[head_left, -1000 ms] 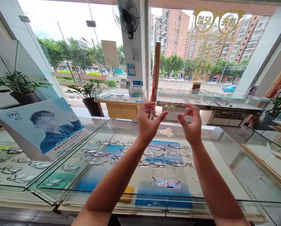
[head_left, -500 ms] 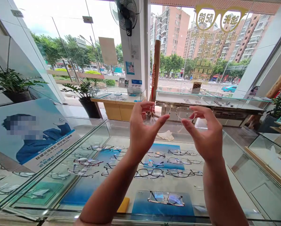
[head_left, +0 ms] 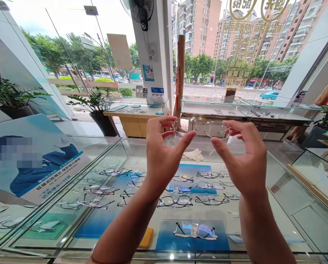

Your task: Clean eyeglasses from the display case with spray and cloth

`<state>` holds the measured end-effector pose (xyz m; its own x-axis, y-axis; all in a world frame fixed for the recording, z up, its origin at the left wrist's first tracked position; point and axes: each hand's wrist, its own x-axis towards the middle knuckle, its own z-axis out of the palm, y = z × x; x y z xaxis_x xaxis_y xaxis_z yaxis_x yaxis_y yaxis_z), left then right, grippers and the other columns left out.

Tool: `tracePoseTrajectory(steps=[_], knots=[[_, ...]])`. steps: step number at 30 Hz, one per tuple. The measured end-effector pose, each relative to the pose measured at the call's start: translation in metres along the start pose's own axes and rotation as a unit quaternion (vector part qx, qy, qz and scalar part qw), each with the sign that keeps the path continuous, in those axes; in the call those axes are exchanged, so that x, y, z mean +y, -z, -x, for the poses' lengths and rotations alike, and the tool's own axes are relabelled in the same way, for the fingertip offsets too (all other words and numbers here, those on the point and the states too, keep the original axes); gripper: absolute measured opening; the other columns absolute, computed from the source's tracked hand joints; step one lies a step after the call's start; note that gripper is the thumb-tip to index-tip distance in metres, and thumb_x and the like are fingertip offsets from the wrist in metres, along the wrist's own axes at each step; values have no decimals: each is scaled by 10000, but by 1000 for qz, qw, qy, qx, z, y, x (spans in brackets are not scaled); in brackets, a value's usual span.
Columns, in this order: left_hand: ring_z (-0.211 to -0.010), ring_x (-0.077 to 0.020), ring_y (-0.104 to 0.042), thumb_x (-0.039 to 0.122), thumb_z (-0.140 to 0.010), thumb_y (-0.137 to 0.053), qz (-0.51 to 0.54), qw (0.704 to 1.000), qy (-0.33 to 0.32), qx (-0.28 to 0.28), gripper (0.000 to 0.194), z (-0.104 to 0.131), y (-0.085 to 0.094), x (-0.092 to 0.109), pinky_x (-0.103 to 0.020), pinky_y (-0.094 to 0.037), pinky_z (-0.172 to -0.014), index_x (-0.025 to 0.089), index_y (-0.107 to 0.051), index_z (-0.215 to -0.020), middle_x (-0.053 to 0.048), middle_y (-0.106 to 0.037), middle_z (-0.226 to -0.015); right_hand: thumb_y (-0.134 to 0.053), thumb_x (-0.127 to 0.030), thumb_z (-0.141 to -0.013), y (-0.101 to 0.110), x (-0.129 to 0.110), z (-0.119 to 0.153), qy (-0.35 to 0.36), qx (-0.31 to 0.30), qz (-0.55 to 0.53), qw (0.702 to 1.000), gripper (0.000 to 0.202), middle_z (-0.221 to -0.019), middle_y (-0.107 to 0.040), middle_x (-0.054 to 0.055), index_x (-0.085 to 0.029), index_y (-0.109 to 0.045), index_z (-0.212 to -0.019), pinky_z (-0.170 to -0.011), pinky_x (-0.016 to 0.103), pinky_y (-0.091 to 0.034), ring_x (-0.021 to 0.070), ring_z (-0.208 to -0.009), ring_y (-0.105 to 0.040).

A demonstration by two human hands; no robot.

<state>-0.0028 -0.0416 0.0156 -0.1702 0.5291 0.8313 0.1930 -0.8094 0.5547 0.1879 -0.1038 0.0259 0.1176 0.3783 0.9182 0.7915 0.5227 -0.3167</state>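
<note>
A pair of thin-rimmed eyeglasses point(head_left: 201, 124) is raised above the glass display case, its lenses facing me. My left hand point(head_left: 166, 146) grips the left lens side between thumb and fingers. On the opposite side, my right hand point(head_left: 241, 150) has its fingers at the outer edge of the right lens, thumb just below. The temples are hard to make out behind the hands. Beneath, inside the case, lie several rows of eyeglasses point(head_left: 175, 201). Nearer to me, another pair of eyeglasses point(head_left: 195, 231) rests on a blue card point(head_left: 164, 242).
The glass display case point(head_left: 120, 146) spans the foreground. A crumpled cloth point(head_left: 193, 155) lies beyond the hands. At left leans a poster board point(head_left: 62, 172); an orange case point(head_left: 146, 237) sits near the front. Farther back are more counters point(head_left: 138, 126), a potted plant point(head_left: 103, 123) and a wall fan point(head_left: 142, 11).
The view has tilted down slightly. The right hand has shifted a little rightward and its fingers have opened somewhat at the lens edge; the eyeglasses stay raised between both hands.
</note>
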Motion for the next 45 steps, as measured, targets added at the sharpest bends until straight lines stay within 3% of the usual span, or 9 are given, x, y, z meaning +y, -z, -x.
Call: tracePoseTrajectory(steps=[18,27,31,37,45], knots=[[-1054,-232,-694,421,-801,-948,-56,998,-10,-22,495,-8,4,-5,-396,-622,-877,288,-718,-1218,-72,-701,-1168,-782,-449,-969,-4,3,0,8,13,15,1000,341,-1044,-629,47,-317,-725,-1278,-908,478,-554,272,-995,-629],[-1030,-238,-739,412,-809,-940,-25,998,32,-46,469,-7,1,-12,-405,-633,-839,283,-721,-1202,-70,-757,-1127,-768,-461,-974,-2,1,1,5,26,27,999,346,-1061,-645,58,-312,-725,-1283,-910,474,-552,279,-1004,-629],[-1042,-242,-730,433,-781,-962,-36,999,21,-16,482,-6,0,-10,-400,-622,-835,277,-713,-1163,-65,-742,-1120,-747,-467,-984,-3,3,1,2,15,32,999,351,-1084,-667,68,-296,-718,-1289,-903,482,-554,285,-1014,-644],[-1018,-233,-684,438,-763,-979,-72,995,-63,41,513,-3,-4,-2,-397,-597,-837,269,-694,-1155,-50,-700,-1104,-711,-477,-998,-4,5,2,-3,-6,45,999,376,-1132,-703,87,-273,-702,-1314,-912,507,-550,297,-1021,-661],[-1015,-231,-670,450,-777,-971,-84,992,-79,49,509,-1,-4,2,-392,-577,-822,267,-688,-1159,-48,-687,-1105,-715,-478,-992,-4,3,3,-8,-3,44,999,400,-1124,-694,87,-250,-701,-1320,-873,478,-546,281,-981,-655]])
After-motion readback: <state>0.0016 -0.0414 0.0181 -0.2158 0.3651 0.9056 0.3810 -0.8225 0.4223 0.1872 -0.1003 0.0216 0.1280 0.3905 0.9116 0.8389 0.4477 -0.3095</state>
